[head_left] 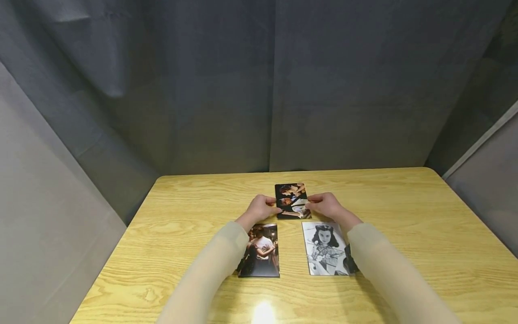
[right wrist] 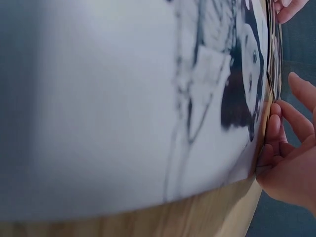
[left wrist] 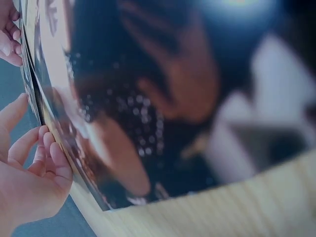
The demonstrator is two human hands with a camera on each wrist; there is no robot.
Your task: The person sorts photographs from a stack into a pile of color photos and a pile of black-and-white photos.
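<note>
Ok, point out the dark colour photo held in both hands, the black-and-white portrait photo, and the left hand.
Dark colour photo (head_left: 292, 200), head view, middle of print.
Black-and-white portrait photo (head_left: 325, 248), head view, centre of print.
Left hand (head_left: 261, 208), head view, back of hand.

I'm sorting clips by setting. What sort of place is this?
Probably a small curtained recording booth, not a home. Grey fabric backdrop encloses a light wooden table on three sides. On it lie only three photo prints; both hands hold the far colour print by its edges.

Two photos, a dark colour print (head_left: 261, 250) and a black-and-white portrait (head_left: 325, 248), lie under the forearms. Bare table (head_left: 425, 225) stretches wide on both sides.
</note>
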